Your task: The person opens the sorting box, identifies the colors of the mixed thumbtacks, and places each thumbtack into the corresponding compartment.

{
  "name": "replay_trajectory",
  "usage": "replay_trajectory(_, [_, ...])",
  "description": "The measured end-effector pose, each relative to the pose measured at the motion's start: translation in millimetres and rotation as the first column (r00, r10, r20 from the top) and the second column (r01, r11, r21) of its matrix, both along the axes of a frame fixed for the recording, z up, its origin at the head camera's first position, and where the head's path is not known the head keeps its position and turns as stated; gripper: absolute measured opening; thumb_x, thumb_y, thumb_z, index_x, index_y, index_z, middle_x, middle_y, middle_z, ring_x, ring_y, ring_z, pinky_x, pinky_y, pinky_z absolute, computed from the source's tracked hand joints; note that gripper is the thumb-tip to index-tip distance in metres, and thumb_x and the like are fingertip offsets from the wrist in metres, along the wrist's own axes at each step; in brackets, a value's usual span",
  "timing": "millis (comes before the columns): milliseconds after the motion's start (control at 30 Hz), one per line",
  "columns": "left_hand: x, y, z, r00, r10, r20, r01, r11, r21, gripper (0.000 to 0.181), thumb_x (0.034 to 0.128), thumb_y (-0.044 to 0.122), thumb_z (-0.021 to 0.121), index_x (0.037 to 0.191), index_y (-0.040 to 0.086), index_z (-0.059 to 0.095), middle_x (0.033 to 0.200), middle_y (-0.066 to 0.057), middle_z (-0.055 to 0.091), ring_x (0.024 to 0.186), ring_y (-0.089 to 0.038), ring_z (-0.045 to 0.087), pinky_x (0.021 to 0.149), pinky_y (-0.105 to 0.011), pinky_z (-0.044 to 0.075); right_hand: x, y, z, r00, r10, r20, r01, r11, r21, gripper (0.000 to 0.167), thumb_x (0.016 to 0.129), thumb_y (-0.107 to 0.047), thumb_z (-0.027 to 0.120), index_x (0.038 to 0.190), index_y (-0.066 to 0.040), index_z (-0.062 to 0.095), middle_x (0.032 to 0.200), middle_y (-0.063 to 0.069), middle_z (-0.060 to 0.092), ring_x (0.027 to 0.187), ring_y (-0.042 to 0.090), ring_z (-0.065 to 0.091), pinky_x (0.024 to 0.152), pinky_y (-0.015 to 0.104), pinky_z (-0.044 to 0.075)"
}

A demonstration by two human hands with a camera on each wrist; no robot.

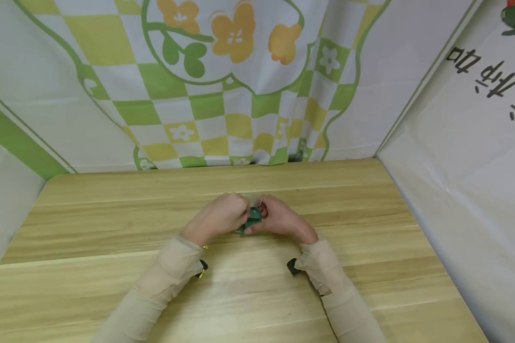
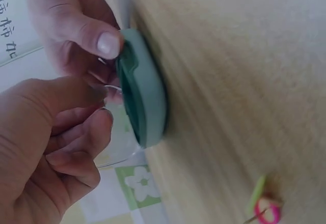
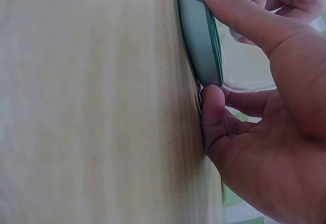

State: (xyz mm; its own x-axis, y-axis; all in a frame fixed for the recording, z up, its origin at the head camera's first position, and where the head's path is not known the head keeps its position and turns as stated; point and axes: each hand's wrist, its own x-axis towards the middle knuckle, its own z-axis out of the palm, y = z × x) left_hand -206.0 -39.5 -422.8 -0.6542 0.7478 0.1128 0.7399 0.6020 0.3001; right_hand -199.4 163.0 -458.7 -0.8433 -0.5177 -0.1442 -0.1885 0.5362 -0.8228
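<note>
Green case (image 1: pixel 254 218) sits on the desk (image 1: pixel 240 295) directly between your two hands, its underside down and its dark green hollow facing up. Its clear lid (image 3: pixel 247 66) stands raised on the side away from you, beyond your fingers. The pale green sides you can see in the wrist views run from the edge nearest you out toward that lid, roughly along the line in which your hands reach. Your fingers cover parts of the outline, so you cannot tell for certain whether that is the long axis.

Your right hand (image 1: pixel 281 218) grips the case from its right, the thumb on the near rim and the fingers curled round farther out, with a gap just wide enough for the case. Your left hand (image 1: pixel 221 214) is bent in over the case's left part, the fingers curled and thumb and forefinger tips close together at the hollow; whether they pinch anything cannot be told. Well beyond both hands hangs a checked curtain (image 1: pixel 189 107).
</note>
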Motion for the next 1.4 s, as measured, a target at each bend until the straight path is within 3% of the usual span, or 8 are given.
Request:
replay_trajectory(233, [1.7, 1.2, -4.2, 0.998, 0.011, -0.067, -0.012, 1.000, -0.012, 0.021, 0.0959, 0.002, 0.066, 0.076, 0.009, 0.069, 0.071, 0.002, 0.065, 0.063, -0.009, 0.053, 0.059, -0.027, 0.049, 0.3, 0, 0.5, 1.000, -0.022, 0.006, 0.022, 1.000, 0.021, 0.049, 0.079, -0.025, 0.095, 0.113, -0.010, 0.064, 0.106, 0.007, 0.069, 0.091, 0.015, 0.065, 0.080, 0.026, 0.053])
replay_trajectory(467, [4.8, 2.1, -5.8, 0.997, 0.037, -0.071, -0.039, 0.999, -0.031, 0.015, 0.0982, 0.009, 0.071, 0.084, 0.011, 0.072, 0.082, 0.000, 0.071, 0.073, -0.013, 0.064, 0.067, -0.032, 0.056, 0.8, 1, 1.2, 1.000, -0.016, 0.000, 0.016, 1.000, 0.026, 0.049, 0.079, -0.027, 0.094, 0.113, -0.011, 0.064, 0.105, 0.007, 0.069, 0.089, 0.015, 0.063, 0.078, 0.026, 0.051])
replay_trajectory(633, [6.1, 1.9, -5.7, 0.997, 0.023, -0.078, -0.025, 1.000, -0.016, 0.011, 0.0987, 0.010, 0.072, 0.088, 0.011, 0.071, 0.086, 0.000, 0.072, 0.078, -0.013, 0.065, 0.070, -0.032, 0.056, 1.1, 0, 1.4, 1.000, -0.023, -0.005, 0.024, 0.999, 0.038, 0.048, 0.079, -0.027, 0.094, 0.113, -0.011, 0.064, 0.103, 0.007, 0.067, 0.086, 0.016, 0.058, 0.075, 0.026, 0.048])
replay_trajectory(1000, [8.6, -3.1, -1.3, 0.999, 0.034, 0.022, -0.034, 0.999, 0.008, 0.009, 0.1001, 0.012, 0.071, 0.093, 0.011, 0.076, 0.092, 0.001, 0.075, 0.082, -0.011, 0.064, 0.076, -0.032, 0.055, 2.2, 0, 0.0, 0.999, -0.035, 0.005, 0.034, 0.998, 0.055, 0.047, 0.080, -0.028, 0.093, 0.112, -0.011, 0.063, 0.101, 0.007, 0.067, 0.085, 0.016, 0.059, 0.074, 0.027, 0.048])
replay_trajectory(1167, [17.2, -14.6, 8.6, 0.993, 0.087, 0.074, -0.089, 0.996, 0.029, 0.009, 0.1001, 0.015, 0.072, 0.102, 0.010, 0.079, 0.100, 0.000, 0.078, 0.086, -0.011, 0.068, 0.079, -0.033, 0.058, 3.3, -1, -0.7, 0.999, -0.034, 0.027, 0.033, 0.998, 0.049, 0.048, 0.081, -0.029, 0.093, 0.112, -0.010, 0.061, 0.102, 0.007, 0.066, 0.086, 0.016, 0.060, 0.075, 0.027, 0.050])
replay_trajectory(1400, [28.8, -32.4, 22.9, 0.990, 0.092, 0.110, -0.096, 0.995, 0.024, 0.010, 0.1006, 0.014, 0.070, 0.100, 0.008, 0.078, 0.090, 0.000, 0.074, 0.075, -0.007, 0.059, 0.070, -0.028, 0.053, 3.2, 0, 3.1, 0.998, -0.051, 0.023, 0.050, 0.998, 0.046, 0.051, 0.079, -0.030, 0.094, 0.111, -0.008, 0.060, 0.104, 0.007, 0.064, 0.088, 0.017, 0.058, 0.077, 0.028, 0.050])
